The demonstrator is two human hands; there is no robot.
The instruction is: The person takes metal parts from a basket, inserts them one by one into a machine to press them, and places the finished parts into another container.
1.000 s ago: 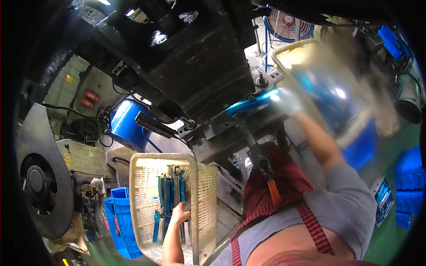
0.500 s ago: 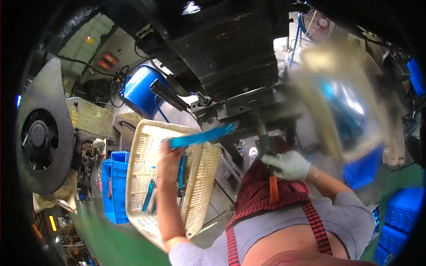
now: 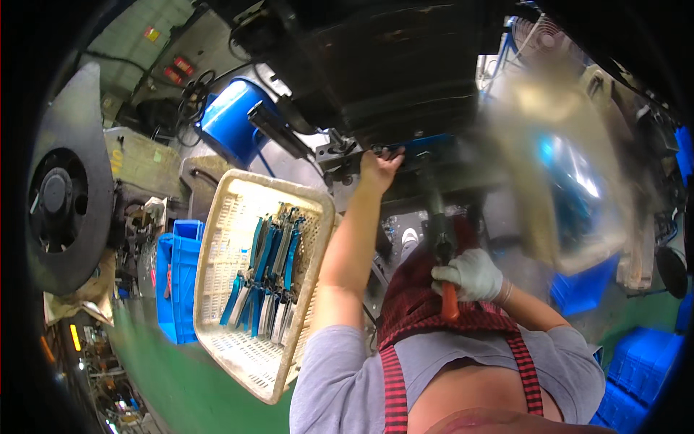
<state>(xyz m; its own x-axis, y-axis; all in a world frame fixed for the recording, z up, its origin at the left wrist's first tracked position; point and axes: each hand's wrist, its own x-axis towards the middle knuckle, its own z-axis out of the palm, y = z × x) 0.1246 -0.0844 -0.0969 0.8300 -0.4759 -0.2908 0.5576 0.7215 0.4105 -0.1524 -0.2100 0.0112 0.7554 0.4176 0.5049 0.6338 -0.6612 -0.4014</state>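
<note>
My left hand [image 3: 381, 171], bare, reaches up to the dark machine and has its fingers at the near end of a blue metal strip [image 3: 428, 142]. The strip lies along the metal fixture [image 3: 347, 163], under the machine's black body. In front of my striped apron, my gloved right hand [image 3: 471, 275] is closed around a long tool with an orange handle [image 3: 450, 301]. Its dark shaft [image 3: 436, 205] runs up toward the fixture. To my left, a cream plastic basket [image 3: 206, 289] contains several blue and silvery strips [image 3: 271, 253].
Blue bins [image 3: 173, 282] stand left of the basket, and a blue drum [image 3: 233, 119] stands behind it. On the right, a blurred pale container [image 3: 506, 155] holds shiny blue pieces, with blue crates [image 3: 643, 362] stacked lower down. A large dark wheel [image 3: 54, 189] stands far left.
My left hand has moved from above the basket up and right to the machine, taking the blue strip to the fixture. My right hand keeps its hold on the orange-handled tool.
</note>
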